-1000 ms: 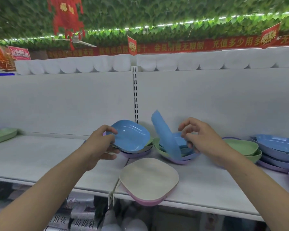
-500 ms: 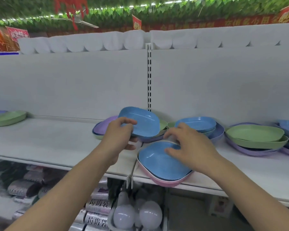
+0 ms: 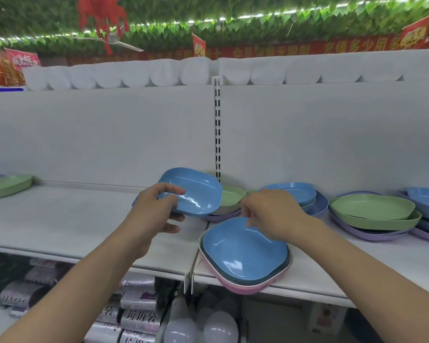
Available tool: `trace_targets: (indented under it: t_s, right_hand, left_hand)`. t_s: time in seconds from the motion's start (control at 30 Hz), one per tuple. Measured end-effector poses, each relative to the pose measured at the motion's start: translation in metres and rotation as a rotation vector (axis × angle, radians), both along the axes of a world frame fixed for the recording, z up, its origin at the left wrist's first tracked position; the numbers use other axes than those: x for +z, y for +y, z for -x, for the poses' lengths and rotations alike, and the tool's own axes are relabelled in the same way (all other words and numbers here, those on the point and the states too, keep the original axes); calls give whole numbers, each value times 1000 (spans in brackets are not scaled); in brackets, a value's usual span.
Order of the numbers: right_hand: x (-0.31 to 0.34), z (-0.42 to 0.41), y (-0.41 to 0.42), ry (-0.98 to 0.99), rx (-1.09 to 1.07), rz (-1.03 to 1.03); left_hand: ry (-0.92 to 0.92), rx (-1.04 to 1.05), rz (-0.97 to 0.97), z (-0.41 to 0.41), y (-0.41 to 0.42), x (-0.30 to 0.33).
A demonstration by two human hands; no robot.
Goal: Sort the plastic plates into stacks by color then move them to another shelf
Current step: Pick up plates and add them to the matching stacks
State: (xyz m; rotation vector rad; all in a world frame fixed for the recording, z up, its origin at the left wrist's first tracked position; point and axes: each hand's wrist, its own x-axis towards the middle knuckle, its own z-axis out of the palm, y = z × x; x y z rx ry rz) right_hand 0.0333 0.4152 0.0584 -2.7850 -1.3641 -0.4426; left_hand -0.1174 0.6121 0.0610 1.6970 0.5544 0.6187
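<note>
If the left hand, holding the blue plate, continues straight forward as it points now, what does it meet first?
Probably the green plate just behind the blue plate that the left hand grips; depth is unclear.

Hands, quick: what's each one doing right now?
Left hand: grips the raised blue plate by its edge.
Right hand: fingers curled at the front blue plate; grip cannot be told.

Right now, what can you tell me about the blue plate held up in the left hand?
The blue plate is a shallow, rounded-square dish of glossy plastic, empty, with light glinting off its inside. It is lifted and tilted toward the camera, above a mixed pile of green and purple plates. The left hand pinches its near-left rim, thumb on top, fingers underneath. The right hand does not touch it.
</note>
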Motion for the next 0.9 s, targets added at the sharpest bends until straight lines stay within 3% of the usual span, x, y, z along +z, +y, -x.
trace_targets:
  t_s: [0.17,0.43,0.6,0.7,0.9]
  right_hand:
    - [19,-3,-18,113,76,-144]
    - [47,-11,-48,820,168,-519]
    - [43,15,-42,1116,171,-608]
    - [40,34,-20,1188,195,-651]
    - [42,111,60,1152,278,-645]
  left_hand:
    - [-3,36,-7,14,5,5]
    - [-29,51,56,35,16,7]
    - [-44,45,93,61,32,3]
    - [-49,52,90,86,51,-1]
    - [-68,118,103,178,113,-11]
